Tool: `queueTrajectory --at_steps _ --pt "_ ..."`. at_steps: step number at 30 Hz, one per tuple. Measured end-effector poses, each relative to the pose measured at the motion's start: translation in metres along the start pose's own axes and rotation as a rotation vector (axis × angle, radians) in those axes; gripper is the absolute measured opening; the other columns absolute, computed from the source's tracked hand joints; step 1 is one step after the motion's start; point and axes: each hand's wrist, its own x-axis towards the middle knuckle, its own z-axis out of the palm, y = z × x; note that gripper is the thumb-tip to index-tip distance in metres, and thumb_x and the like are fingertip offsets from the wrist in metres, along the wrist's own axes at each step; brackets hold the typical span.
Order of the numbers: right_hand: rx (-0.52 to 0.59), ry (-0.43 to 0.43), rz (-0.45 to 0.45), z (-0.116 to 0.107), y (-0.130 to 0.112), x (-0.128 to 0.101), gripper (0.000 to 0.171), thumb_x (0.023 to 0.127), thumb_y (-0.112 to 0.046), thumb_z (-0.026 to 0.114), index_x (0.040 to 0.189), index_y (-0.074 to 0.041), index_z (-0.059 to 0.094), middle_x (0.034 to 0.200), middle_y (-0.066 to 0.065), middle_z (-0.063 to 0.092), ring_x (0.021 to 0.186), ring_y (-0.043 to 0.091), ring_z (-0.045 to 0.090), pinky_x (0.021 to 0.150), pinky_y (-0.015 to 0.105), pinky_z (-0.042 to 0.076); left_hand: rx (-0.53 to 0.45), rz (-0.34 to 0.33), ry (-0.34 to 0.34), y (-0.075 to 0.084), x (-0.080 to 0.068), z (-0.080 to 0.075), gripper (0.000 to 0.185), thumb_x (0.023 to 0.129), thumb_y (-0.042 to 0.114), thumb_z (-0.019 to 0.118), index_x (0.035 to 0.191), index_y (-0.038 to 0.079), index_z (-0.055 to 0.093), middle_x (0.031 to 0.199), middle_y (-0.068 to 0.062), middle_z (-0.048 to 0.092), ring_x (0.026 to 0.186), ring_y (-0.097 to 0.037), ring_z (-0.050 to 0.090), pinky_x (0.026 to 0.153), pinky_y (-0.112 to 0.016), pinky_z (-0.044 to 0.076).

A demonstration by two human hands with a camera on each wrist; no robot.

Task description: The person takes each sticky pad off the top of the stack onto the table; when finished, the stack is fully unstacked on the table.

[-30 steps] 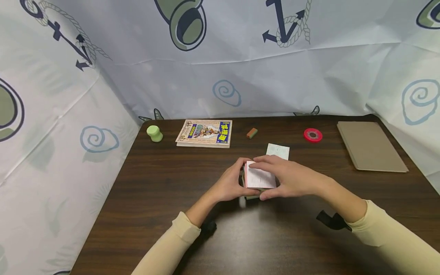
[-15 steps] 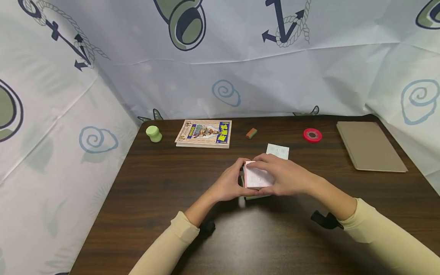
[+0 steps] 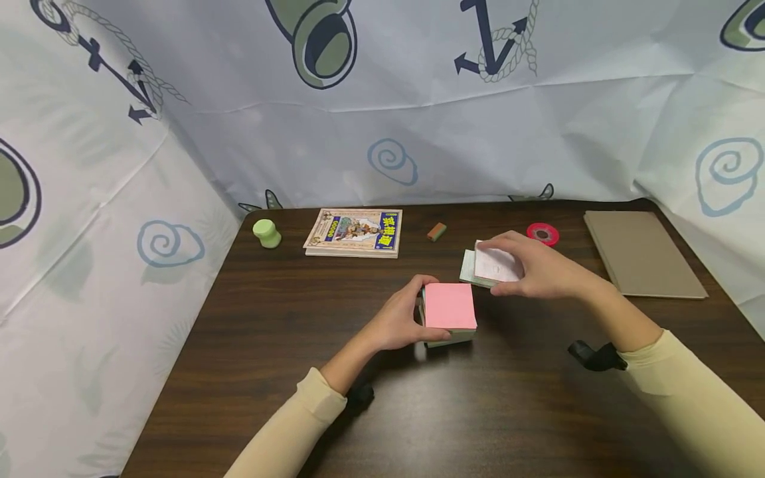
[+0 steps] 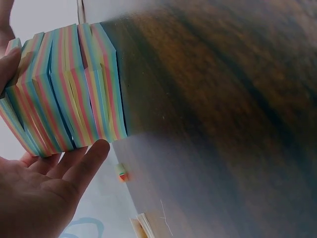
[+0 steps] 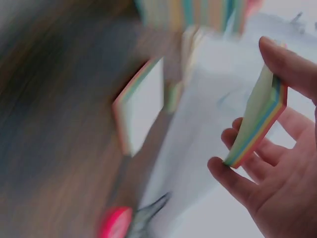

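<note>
A thick block of sticky notes (image 3: 449,312) with a pink top sheet sits mid-table; its rainbow edges (image 4: 69,94) fill the left wrist view. My left hand (image 3: 399,318) grips its left side, fingers curled round the edge. My right hand (image 3: 532,269) pinches a thin slab of notes (image 3: 496,264) with a white printed top, held just above a pale green pad (image 3: 469,267) lying on the table. The same slab (image 5: 260,119) shows striped edges between thumb and fingers, with the pad (image 5: 141,104) lying below.
Along the back stand a green cylinder (image 3: 266,233), a comic book (image 3: 354,232), a small eraser (image 3: 437,231) and a red tape roll (image 3: 544,233). A tan notebook (image 3: 642,253) lies at the right. Printed cloth walls (image 3: 149,199) enclose the dark wooden table (image 3: 269,332).
My right hand lifted the white-topped slab off the block and carried it right and back, over the pale pad. The block's pink sheet is now uncovered. The left hand stayed put.
</note>
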Motion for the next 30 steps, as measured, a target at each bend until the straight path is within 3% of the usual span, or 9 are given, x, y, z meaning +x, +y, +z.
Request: queueTrajectory --at_steps 5,9,14,23,30 --pt "-0.052 0.019 0.102 0.003 0.046 -0.009 0.077 0.074 -0.026 0.087 0.139 -0.007 0.051 0.133 0.016 0.053 0.117 0.033 0.048 0.089 0.05 0.042 0.023 -0.007 -0.004 0.0 0.0 0.002 0.089 0.068 0.037 0.09 0.138 0.014 0.041 0.124 0.001 0.056 0.103 -0.014 0.054 0.086 -0.033 0.045" --pt "-0.052 -0.014 0.165 0.009 0.069 -0.015 0.077 0.073 -0.022 0.087 0.138 -0.004 0.051 0.136 0.022 0.052 0.128 0.044 0.04 0.099 0.061 0.034 0.014 -0.01 -0.001 0.0 0.001 0.002 0.09 0.068 0.036 0.09 0.139 0.014 0.04 0.124 0.002 0.056 0.103 -0.014 0.054 0.085 -0.033 0.045" --pt "-0.046 -0.041 0.181 0.018 0.086 -0.017 0.076 0.073 -0.02 0.087 0.138 -0.003 0.05 0.135 0.025 0.05 0.124 0.041 0.044 0.101 0.062 0.032 0.003 -0.016 0.002 0.0 0.0 0.0 0.09 0.068 0.035 0.091 0.139 0.013 0.04 0.123 0.002 0.056 0.102 -0.014 0.053 0.085 -0.033 0.045" --pt "-0.078 -0.043 0.127 0.028 0.099 -0.015 0.073 0.076 -0.019 0.085 0.138 -0.001 0.051 0.133 0.024 0.052 0.124 0.04 0.044 0.101 0.06 0.032 0.016 -0.013 0.004 -0.001 -0.001 0.0 0.09 0.068 0.037 0.09 0.139 0.015 0.04 0.124 0.001 0.056 0.103 -0.014 0.054 0.085 -0.033 0.045" --pt "-0.093 -0.036 0.138 0.022 0.088 -0.015 0.078 0.078 -0.033 0.083 0.14 -0.001 0.048 0.136 0.025 0.048 0.127 0.043 0.038 0.103 0.062 0.029 0.012 -0.01 0.003 0.0 0.0 0.0 0.089 0.068 0.035 0.091 0.139 0.014 0.04 0.125 0.001 0.056 0.105 -0.014 0.054 0.087 -0.034 0.045"
